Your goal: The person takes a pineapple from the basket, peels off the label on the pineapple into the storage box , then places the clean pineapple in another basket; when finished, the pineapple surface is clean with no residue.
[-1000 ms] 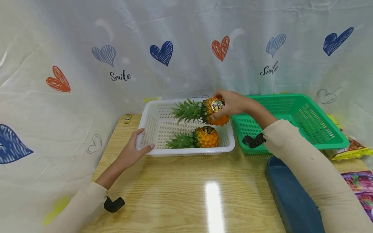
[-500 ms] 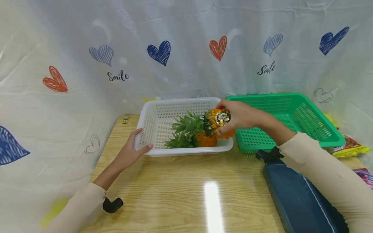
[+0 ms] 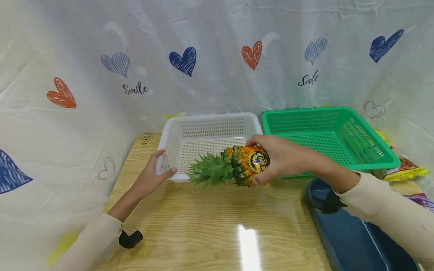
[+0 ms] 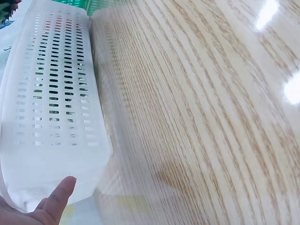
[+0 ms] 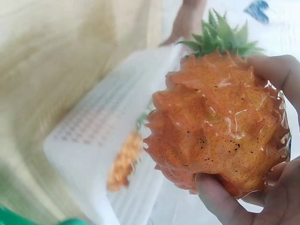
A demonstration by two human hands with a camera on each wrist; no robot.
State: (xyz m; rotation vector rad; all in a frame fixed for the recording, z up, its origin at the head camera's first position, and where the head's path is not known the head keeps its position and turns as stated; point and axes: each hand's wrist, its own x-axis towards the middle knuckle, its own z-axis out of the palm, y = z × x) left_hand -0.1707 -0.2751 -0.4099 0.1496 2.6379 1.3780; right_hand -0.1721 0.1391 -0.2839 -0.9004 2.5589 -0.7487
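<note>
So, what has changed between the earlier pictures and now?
Keeping its grip, the right hand has brought one pineapple nearer, from over the white basket to across its near side. Unchanged: left hand on that basket, other pineapple inside, green basket beside it.

The pineapple (image 5: 211, 126) you hold has rough, spiky skin with a wet-looking gloss, and its sticker (image 3: 259, 162) glints like foil. Your white basket (image 4: 47, 164) looks like smooth, slightly translucent plastic; the green basket (image 3: 361, 141), plastic too. The desk (image 3: 190, 226) before you shows glossy wood grain. Your right sleeve (image 3: 379, 195) is matt cloth; the blue tray (image 3: 352, 237) looks smooth and plastic.
</note>
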